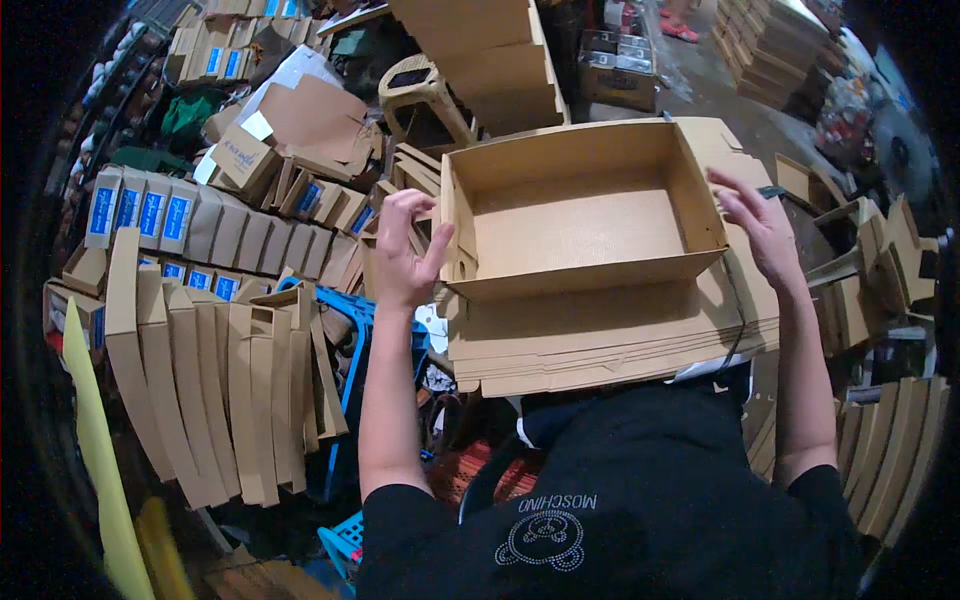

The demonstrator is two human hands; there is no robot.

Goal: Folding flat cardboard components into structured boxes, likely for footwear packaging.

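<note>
White lettering stands on blue labels (127, 208) at the ends of the grey-brown boxes (205, 225) on the left, with similar blue labels on cartons (195, 62) farther back. A tan carton (243, 160) bears a line of dark script. On the person's black shirt (640, 480), pale capitals — upside down in this view — adjoin a studded bear's head (541, 541).

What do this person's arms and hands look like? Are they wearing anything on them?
The left hand and right hand are bare, without gloves. Both forearms are uncovered below the short black fabric sleeves, which belong to a black shirt with a pale, dotted bear-face outline.
</note>
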